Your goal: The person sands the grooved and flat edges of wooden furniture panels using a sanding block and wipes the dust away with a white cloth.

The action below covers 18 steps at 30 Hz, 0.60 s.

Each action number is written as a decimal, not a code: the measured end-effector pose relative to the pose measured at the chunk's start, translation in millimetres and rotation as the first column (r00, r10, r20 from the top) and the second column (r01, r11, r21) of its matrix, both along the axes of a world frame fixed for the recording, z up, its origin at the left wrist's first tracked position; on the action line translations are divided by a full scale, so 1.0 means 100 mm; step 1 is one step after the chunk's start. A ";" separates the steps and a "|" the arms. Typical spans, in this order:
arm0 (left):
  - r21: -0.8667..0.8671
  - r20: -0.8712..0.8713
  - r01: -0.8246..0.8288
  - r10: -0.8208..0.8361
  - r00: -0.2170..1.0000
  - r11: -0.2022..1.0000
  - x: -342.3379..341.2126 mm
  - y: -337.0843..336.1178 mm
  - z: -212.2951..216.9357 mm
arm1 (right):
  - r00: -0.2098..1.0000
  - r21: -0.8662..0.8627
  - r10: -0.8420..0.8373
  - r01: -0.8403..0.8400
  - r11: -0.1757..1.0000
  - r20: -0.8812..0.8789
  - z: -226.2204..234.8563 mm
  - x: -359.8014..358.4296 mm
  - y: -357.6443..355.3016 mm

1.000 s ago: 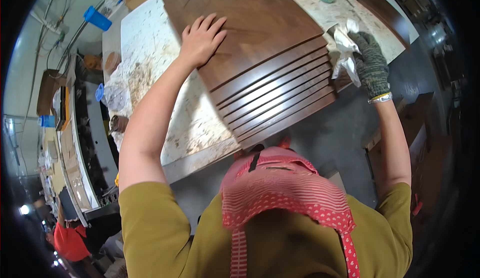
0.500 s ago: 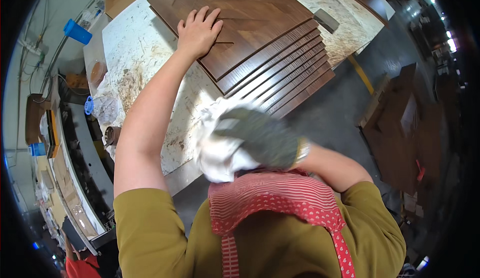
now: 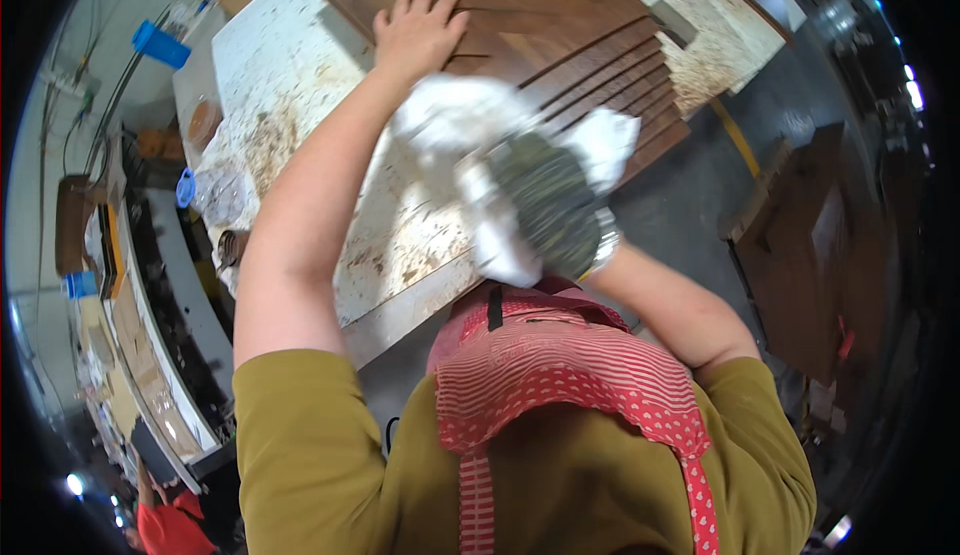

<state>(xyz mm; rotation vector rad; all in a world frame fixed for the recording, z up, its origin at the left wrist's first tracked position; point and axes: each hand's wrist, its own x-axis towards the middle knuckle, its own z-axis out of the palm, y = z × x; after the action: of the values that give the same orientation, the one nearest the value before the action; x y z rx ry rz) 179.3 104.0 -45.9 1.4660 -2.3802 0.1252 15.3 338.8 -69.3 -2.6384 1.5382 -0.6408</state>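
A dark brown wooden panel (image 3: 560,25) with grooved edges lies on a stained white worktable (image 3: 300,85). My left hand (image 3: 418,33) rests flat on the panel's near left part, fingers spread. My right hand (image 3: 545,205) wears a dark green glove and is raised close to the camera, above the table's front edge. It clutches a crumpled white cloth (image 3: 470,135) that hangs around the glove.
A blue box (image 3: 160,45) and a clear plastic bottle with a blue cap (image 3: 205,193) sit at the table's left. Shelving with clutter (image 3: 120,305) runs along the left. More dark wooden pieces (image 3: 810,255) stand on the grey floor at right.
My gloved right hand left the panel's right edge and swung back toward my body with the white cloth. The left hand stayed pressed on the panel.
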 end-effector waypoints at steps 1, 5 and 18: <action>0.012 0.010 -0.001 0.001 1.000 1.000 0.00 0.00 0.01 | 0.995 0.024 0.095 -0.094 0.995 -0.039 0.06 0.19 0.13; 0.056 0.043 -0.016 0.013 0.999 0.998 0.00 0.01 0.05 | 0.937 0.244 0.206 -0.277 0.929 0.281 0.69 0.07 0.24; 0.060 0.067 -0.025 0.021 0.998 0.998 0.00 0.03 0.09 | 0.979 -0.237 -0.125 0.085 0.968 -0.162 -0.16 -0.86 -0.23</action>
<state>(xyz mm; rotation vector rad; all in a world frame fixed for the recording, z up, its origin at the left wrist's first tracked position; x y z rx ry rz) 179.8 106.8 -37.2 1.5398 -2.4407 0.1091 -71.1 316.0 -85.6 -2.8658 1.7613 -0.6424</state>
